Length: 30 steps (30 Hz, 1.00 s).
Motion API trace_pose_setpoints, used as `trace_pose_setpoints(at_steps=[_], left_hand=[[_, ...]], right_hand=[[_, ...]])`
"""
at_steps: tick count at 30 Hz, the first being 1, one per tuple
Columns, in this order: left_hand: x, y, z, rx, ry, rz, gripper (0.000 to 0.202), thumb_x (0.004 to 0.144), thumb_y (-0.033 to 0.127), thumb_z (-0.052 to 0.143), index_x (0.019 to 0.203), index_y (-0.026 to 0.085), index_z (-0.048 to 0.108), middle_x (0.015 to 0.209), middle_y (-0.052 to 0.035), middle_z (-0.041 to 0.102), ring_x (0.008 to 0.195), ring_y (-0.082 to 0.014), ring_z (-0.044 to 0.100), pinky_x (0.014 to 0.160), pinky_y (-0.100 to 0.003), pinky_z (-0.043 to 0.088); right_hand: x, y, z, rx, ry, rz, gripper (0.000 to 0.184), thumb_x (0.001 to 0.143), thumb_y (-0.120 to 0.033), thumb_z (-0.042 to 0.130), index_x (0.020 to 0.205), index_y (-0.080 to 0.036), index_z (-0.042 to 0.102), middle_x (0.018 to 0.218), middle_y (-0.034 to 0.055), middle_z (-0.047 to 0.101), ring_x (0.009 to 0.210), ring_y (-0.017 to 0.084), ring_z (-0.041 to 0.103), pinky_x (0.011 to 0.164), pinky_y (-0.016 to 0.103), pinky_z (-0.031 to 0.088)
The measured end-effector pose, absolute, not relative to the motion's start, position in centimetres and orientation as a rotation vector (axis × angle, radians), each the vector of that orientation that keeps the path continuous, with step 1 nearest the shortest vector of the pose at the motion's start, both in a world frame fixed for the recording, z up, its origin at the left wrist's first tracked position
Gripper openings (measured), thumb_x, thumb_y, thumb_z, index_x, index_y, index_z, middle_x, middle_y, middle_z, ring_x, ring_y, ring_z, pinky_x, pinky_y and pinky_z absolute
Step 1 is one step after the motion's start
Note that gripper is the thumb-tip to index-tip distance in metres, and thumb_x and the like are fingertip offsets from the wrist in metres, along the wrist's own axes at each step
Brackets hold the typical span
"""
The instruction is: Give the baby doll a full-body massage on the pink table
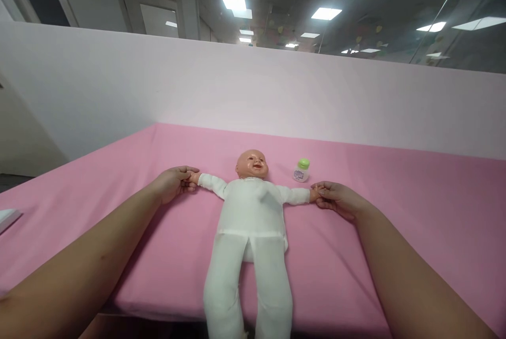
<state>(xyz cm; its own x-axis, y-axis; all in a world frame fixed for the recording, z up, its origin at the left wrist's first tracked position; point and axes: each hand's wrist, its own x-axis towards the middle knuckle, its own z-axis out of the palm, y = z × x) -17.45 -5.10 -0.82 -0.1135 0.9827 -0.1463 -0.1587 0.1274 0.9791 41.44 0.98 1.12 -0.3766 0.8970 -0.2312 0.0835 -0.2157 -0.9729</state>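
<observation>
A baby doll (253, 207) in a white top and trousers lies on its back, head toward the wall, its legs reaching past the near edge of the pink cover. Both its arms are stretched out sideways. My left hand (176, 182) pinches the doll's hand on the left side of the view. On the right side, my right hand (339, 199) grips the other doll hand between thumb and fingers. Just above that arm stands a small clear bottle (301, 170) with a green cap, apart from my fingers.
The pink-covered table (336, 270) runs up to a white partition wall (253, 91) at the back. A white flat object (8, 219) lies at the far left edge. Above the partition are glass panes, ceiling lights and a door (152, 9).
</observation>
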Motion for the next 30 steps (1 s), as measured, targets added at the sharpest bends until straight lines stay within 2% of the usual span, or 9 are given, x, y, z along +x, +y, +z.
trace_pose_setpoints(at_steps=[3,6,9,12,18,20,24,30], left_hand=[[-17.3,-5.4,-0.6,0.954,1.233,1.256,0.042,0.083,0.014,0.074,0.123,0.007,0.066,0.101,-0.0202,0.072,0.073,-0.0228,0.071,0.073,-0.039,0.065],[-17.1,-5.7,-0.4,0.971,1.222,1.247,0.043,0.081,0.015,0.080,0.122,0.009,0.068,0.103,-0.0189,0.072,0.075,-0.0216,0.071,0.076,-0.037,0.064],[-17.0,-5.7,-0.5,1.012,1.233,1.235,0.042,0.080,0.019,0.082,0.119,0.010,0.070,0.106,-0.0190,0.072,0.081,-0.0219,0.072,0.078,-0.035,0.063],[-17.1,-5.4,-0.8,1.031,1.276,1.224,0.040,0.082,0.024,0.082,0.118,0.009,0.071,0.104,-0.0200,0.072,0.078,-0.0224,0.072,0.076,-0.035,0.063],[-17.4,-4.9,-1.1,1.035,1.352,1.222,0.034,0.094,0.032,0.067,0.116,0.007,0.072,0.099,-0.0217,0.073,0.072,-0.0233,0.072,0.070,-0.037,0.064],[-17.4,-4.8,-1.1,1.019,1.355,1.227,0.032,0.095,0.029,0.064,0.115,0.005,0.072,0.100,-0.0230,0.073,0.072,-0.0241,0.072,0.070,-0.038,0.064],[-17.4,-4.7,-1.1,0.961,1.333,1.254,0.029,0.093,0.020,0.064,0.116,0.003,0.072,0.102,-0.0243,0.072,0.074,-0.0270,0.074,0.070,-0.040,0.066],[-17.6,-4.8,-1.0,0.941,1.281,1.251,0.037,0.086,0.010,0.069,0.123,0.005,0.069,0.107,-0.0239,0.072,0.079,-0.0285,0.076,0.073,-0.040,0.067]], right_hand=[[41.4,0.8,1.4,-1.192,-1.428,1.669,0.040,0.078,-0.023,0.085,0.114,-0.016,0.069,0.109,0.0120,0.070,0.091,0.019,0.069,0.087,0.034,0.062],[41.1,0.6,1.8,-1.202,-1.488,1.652,0.039,0.072,-0.021,0.088,0.106,-0.016,0.069,0.099,0.0085,0.070,0.081,0.017,0.067,0.079,0.032,0.060],[40.6,0.4,2.2,-1.246,-1.580,1.611,0.034,0.075,-0.028,0.087,0.098,-0.016,0.066,0.090,0.0066,0.069,0.071,0.013,0.062,0.069,0.028,0.055],[40.1,0.2,2.3,-1.306,-1.616,1.565,0.034,0.078,-0.037,0.086,0.092,-0.016,0.063,0.089,0.0085,0.072,0.066,0.011,0.058,0.063,0.026,0.051],[39.1,0.2,2.1,-1.400,-1.599,1.427,0.038,0.085,-0.053,0.076,0.085,-0.018,0.062,0.075,0.0032,0.063,0.059,0.010,0.051,0.053,0.023,0.046],[39.1,0.5,1.8,-1.418,-1.588,1.404,0.038,0.087,-0.055,0.073,0.087,-0.018,0.064,0.074,0.0033,0.061,0.059,0.010,0.051,0.052,0.023,0.047],[39.6,1.0,1.3,-1.400,-1.548,1.422,0.038,0.091,-0.053,0.069,0.099,-0.016,0.069,0.083,0.0075,0.067,0.060,0.010,0.052,0.054,0.024,0.050],[41.0,0.8,1.8,-1.268,-1.509,1.626,0.035,0.086,-0.039,0.078,0.109,-0.014,0.071,0.092,0.0108,0.070,0.068,0.013,0.060,0.067,0.028,0.056]])
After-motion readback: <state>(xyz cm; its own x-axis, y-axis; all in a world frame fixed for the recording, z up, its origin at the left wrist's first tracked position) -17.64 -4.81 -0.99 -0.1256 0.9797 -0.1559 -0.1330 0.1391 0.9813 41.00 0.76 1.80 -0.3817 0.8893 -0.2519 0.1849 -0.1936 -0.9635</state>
